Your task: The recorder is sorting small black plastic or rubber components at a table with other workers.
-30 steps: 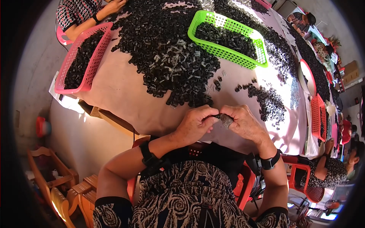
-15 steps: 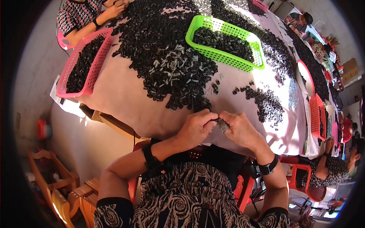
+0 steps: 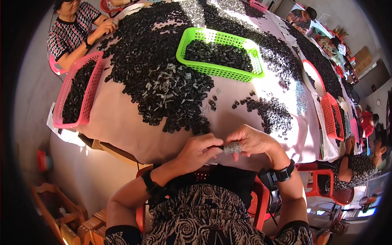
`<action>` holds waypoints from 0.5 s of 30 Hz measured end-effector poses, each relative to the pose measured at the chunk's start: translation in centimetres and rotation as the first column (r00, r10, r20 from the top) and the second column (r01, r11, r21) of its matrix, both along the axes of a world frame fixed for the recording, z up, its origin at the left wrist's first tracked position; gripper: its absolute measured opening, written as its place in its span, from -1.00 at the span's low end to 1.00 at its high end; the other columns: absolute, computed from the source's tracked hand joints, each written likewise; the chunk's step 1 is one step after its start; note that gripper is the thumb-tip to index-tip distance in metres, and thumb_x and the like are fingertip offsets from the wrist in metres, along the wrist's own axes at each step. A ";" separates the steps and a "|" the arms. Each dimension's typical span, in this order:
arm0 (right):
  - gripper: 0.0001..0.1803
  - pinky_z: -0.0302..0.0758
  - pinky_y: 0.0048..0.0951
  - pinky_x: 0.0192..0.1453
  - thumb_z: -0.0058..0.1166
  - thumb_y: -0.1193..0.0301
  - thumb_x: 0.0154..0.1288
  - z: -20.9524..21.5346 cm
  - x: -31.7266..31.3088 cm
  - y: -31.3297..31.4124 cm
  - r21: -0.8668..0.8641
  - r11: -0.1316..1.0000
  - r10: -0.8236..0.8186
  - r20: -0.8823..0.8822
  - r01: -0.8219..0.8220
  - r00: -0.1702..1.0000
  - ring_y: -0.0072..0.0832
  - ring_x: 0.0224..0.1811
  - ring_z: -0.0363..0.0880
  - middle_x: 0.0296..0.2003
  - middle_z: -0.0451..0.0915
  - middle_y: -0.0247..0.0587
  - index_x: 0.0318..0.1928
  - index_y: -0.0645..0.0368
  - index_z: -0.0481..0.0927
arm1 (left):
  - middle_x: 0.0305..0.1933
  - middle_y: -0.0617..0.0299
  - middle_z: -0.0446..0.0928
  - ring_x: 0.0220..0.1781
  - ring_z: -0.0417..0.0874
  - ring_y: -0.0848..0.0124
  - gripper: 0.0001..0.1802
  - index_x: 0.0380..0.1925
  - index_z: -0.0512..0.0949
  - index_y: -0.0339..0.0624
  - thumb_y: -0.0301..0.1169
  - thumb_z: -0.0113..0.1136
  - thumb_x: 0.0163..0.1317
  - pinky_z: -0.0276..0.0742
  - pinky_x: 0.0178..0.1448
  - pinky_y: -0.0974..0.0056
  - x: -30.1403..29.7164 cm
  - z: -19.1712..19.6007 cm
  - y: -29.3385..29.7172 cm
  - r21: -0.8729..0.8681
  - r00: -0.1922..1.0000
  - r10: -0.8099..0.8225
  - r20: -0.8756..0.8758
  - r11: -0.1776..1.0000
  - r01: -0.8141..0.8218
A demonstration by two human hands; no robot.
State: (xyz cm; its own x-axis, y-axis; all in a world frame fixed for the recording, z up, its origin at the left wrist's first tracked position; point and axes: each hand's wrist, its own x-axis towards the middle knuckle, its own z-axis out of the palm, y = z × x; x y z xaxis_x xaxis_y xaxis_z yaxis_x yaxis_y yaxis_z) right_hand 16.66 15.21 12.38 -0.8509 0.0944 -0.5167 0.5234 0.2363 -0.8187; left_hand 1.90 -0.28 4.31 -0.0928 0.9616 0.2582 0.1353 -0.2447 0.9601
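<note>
Just above the table's near edge, my left hand is closed in a pinch on a small black plastic part, mostly hidden by the fingertips. Facing it is my right hand, its fingers apart. A grey wrap covers one of its fingers, whose tip comes close to the black part; whether they touch I cannot tell. Beyond my hands lies a heap of black plastic parts with small metal springs scattered over its near side.
A green basket of black parts stands mid-table. Pink basket sits at the left edge, red basket at the right. Loose parts lie right of my hands. A co-worker sits far left; others are along the right.
My right hand has gone from closed fingers near the left hand to spread fingers. The left hand keeps its pinch. The whole view has shifted, so the table appears lower and further left.
</note>
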 end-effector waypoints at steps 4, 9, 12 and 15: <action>-0.82 0.19 -0.71 -0.66 0.11 0.33 0.28 -1.1 0.5 0.3 -0.094 0.994 -0.047 0.026 0.049 0.999 -0.82 -0.68 0.31 -0.55 0.62 -0.38 -0.26 0.17 0.65 | -0.23 0.21 0.45 -0.27 0.60 0.47 -0.81 -0.16 0.55 -0.34 -0.64 0.18 0.21 0.54 -0.18 0.40 -0.5 0.0 0.0 0.027 0.995 -0.086 -0.046 0.996 0.087; -0.72 0.09 -0.72 -0.66 0.16 0.21 0.25 -3.5 0.6 -0.7 -0.447 0.887 -0.159 -0.061 0.115 0.985 -0.83 -0.64 0.24 -0.51 0.53 -0.41 -0.25 0.20 0.62 | -0.08 0.17 0.36 -0.07 0.46 0.37 -0.82 -0.18 0.57 -0.28 -0.56 0.24 0.19 0.47 -0.01 0.34 -0.1 0.4 0.2 0.147 0.999 -0.045 -0.004 0.988 0.045; -0.69 0.05 -0.73 -0.66 0.17 0.20 0.25 -4.6 0.6 -1.3 -0.601 0.794 -0.206 -0.120 0.094 0.971 -0.83 -0.63 0.22 -0.52 0.45 -0.44 -0.26 0.24 0.61 | -0.02 0.16 0.31 0.03 0.42 0.34 -0.81 -0.18 0.57 -0.27 -0.56 0.24 0.18 0.43 0.09 0.29 -0.4 0.3 0.3 0.156 0.999 -0.051 0.006 0.986 0.049; -0.71 0.05 -0.73 -0.65 0.16 0.24 0.26 -5.5 0.6 -1.9 -0.609 0.787 -0.247 -0.156 0.104 0.956 -0.82 -0.64 0.21 -0.54 0.42 -0.47 -0.24 0.25 0.60 | -0.01 0.17 0.31 0.07 0.41 0.34 -0.80 -0.17 0.58 -0.28 -0.58 0.25 0.17 0.40 0.14 0.27 -0.5 0.3 0.2 0.147 0.997 -0.072 0.012 0.987 0.069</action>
State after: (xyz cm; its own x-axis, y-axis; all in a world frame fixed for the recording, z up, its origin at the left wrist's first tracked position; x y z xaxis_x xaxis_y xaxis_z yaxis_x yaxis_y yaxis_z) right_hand 17.28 13.29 6.85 -0.9450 -0.0080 -0.3271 0.3019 -0.4068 -0.8622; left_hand 1.40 -0.06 4.62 -0.0317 0.9181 0.3952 0.0969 -0.3907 0.9154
